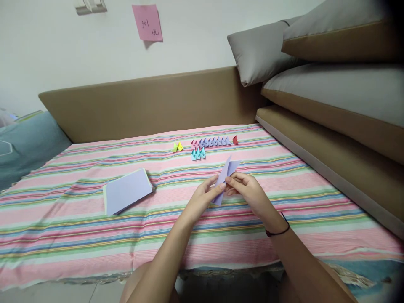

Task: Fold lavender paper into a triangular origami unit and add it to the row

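Observation:
A folded sheet of purple paper (223, 171) is held up between both hands above the striped cloth. My left hand (205, 192) pinches its left side, the thumb lying across the paper's face. On the other side, my right hand (244, 185) grips the paper near its middle crease with thumb and fingers. The upper part of the sheet opens into two flaps. Beyond the hands stands a row of small folded paper pieces (214, 142), pink and purple, with a red one (235, 139) at its right end. Several turquoise pieces (198, 154) sit just in front, and yellow ones (177, 147) to the left.
A stack of purple paper sheets (128, 193) lies at the left on the striped cloth (78, 240). Behind is a brown backrest (151, 105). Grey-brown cushions (334, 92) pile up at the right, and a blue-grey cushion (28, 143) rests far left. A pink note (147, 23) hangs on the wall.

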Demonstrator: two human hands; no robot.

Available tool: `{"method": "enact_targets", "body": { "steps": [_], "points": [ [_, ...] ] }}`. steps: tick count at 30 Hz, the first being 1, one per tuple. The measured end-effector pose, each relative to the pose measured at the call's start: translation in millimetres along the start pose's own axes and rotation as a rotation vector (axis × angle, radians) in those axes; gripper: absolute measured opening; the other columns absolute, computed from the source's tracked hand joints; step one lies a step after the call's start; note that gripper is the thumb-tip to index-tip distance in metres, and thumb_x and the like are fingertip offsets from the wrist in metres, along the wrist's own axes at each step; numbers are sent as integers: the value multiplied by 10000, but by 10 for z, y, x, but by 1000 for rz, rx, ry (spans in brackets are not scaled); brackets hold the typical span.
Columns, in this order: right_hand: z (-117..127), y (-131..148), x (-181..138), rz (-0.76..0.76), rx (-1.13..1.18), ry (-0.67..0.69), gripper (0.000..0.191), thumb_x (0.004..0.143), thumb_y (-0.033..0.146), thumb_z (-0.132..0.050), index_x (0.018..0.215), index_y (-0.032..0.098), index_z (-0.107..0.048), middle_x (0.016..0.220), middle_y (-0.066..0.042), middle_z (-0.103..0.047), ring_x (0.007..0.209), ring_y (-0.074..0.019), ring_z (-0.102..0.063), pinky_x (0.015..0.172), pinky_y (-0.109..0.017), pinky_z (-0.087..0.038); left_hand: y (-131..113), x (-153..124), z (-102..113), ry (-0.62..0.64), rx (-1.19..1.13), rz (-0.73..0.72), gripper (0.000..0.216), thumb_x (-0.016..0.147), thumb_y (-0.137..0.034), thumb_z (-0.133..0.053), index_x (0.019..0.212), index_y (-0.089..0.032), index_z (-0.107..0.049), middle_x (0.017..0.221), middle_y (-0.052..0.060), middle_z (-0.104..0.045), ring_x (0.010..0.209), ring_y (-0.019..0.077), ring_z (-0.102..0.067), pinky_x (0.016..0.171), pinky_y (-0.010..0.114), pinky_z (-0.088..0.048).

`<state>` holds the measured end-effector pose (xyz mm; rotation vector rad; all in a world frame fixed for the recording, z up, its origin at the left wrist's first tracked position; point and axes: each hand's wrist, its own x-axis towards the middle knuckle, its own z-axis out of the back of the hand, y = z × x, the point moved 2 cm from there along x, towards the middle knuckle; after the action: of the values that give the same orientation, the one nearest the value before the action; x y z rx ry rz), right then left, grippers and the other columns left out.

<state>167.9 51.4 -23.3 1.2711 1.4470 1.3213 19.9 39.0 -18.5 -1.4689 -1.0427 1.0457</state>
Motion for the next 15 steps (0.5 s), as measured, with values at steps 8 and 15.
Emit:
{"method": "enact_targets", "body": {
  "steps": [8,15],
  "points": [
    [33,40,-11,8,-18,-7,237,741,408,-665,823,192,-612,731,-7,-648,668,-162,-635,620,-284,-532,6,1,5,23,-203,71,484,727,-373,-680,1170,-190,-615,1126,72,-657,988,224,-601,789,291,-455],
    [137,-25,-4,-25,-49,-157,323,725,384,-685,951,159,-630,858,-68,-716,757,-222,-664,610,-305,-514,-37,-5,49,-76,-370,37,334,731,-328,-565,999,-145,-646,951,78,-693,865,219,-623,731,311,-488]
  ]
}}
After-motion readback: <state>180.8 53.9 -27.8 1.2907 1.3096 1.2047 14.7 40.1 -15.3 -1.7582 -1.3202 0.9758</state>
